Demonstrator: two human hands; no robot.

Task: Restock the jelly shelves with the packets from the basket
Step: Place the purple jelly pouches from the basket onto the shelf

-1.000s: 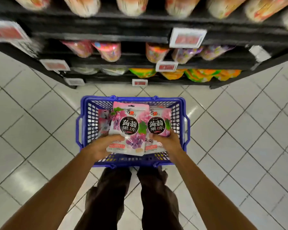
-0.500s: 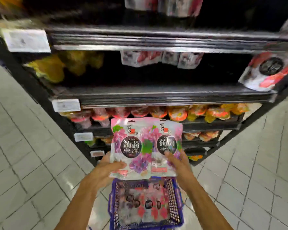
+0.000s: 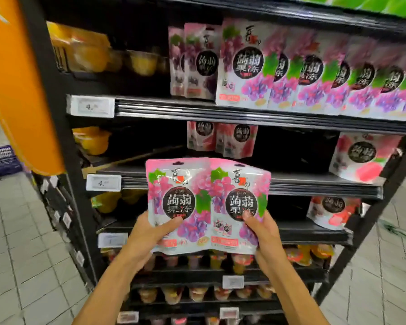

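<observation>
Left hand (image 3: 148,233) grips the lower corner of one grape jelly packet (image 3: 178,202), thumb across its front. The right hand (image 3: 265,235) holds a second grape packet (image 3: 239,198) the same way. Both packets are upright, side by side, in front of the middle shelves. Matching grape row (image 3: 244,66) stands on the upper shelf (image 3: 244,113). It looks best to lift both there, labels outward, seating them before the set-back packets at the row's left end.

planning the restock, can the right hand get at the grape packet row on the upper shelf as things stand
Probably yes: nothing stands between the right hand and the grape packet row above it, though that hand is busy gripping a packet.
</observation>
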